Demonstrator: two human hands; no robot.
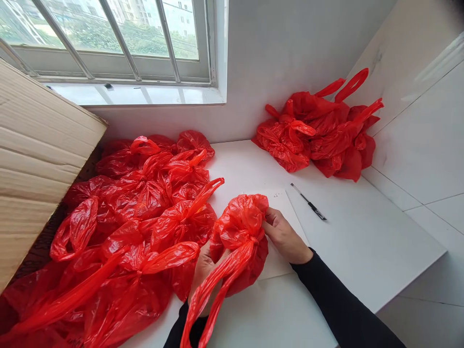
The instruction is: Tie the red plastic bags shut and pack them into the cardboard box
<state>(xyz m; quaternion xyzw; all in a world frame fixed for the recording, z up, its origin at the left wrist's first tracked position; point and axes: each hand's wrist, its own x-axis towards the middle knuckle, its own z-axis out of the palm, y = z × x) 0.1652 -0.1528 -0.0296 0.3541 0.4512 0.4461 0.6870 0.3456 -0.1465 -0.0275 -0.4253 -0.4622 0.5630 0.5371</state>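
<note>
Between my two hands I hold a knotted red plastic bag point(241, 227) above the white table, its long handles trailing down toward me. My left hand point(206, 270) supports it from the left and below, with most of the fingers hidden behind the plastic. On the right side, my right hand point(284, 234) grips the bag's edge between thumb and bent fingers. What the bag contains cannot be made out. A sheet of paper point(295, 220) with small handwriting lies under the bag. To its right is a black pen point(310, 203).
A large heap of knotted red bags point(141, 208) covers the table's left side. Another pile of red bags point(319, 130) sits in the back right corner. A cardboard box point(39, 145) stands at the left, below a barred window point(119, 43). The white table point(377, 241) ends at the right.
</note>
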